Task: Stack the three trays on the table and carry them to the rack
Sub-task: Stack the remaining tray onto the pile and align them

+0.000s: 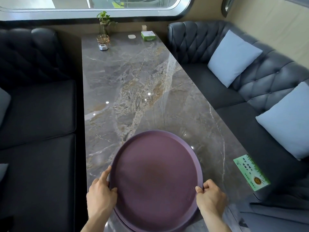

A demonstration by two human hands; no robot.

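Note:
A stack of round purple trays (155, 178) sits at the near end of the grey marble table (133, 91). Only the top tray's face shows; rims of the ones beneath peek out at the lower left edge. My left hand (101, 194) grips the stack's left rim, thumb on top. My right hand (210, 196) grips the right rim, fingers curled over the edge. I cannot tell whether the stack rests on the table or is lifted off it. No rack is in view.
Dark sofas flank the table: left sofa (36, 114), right sofa (250, 84) with pale blue cushions (233, 57). At the table's far end stand a plant in a vase (104, 22), a glass cup (103, 39) and a green box (148, 36). A green card (251, 172) lies near the right edge.

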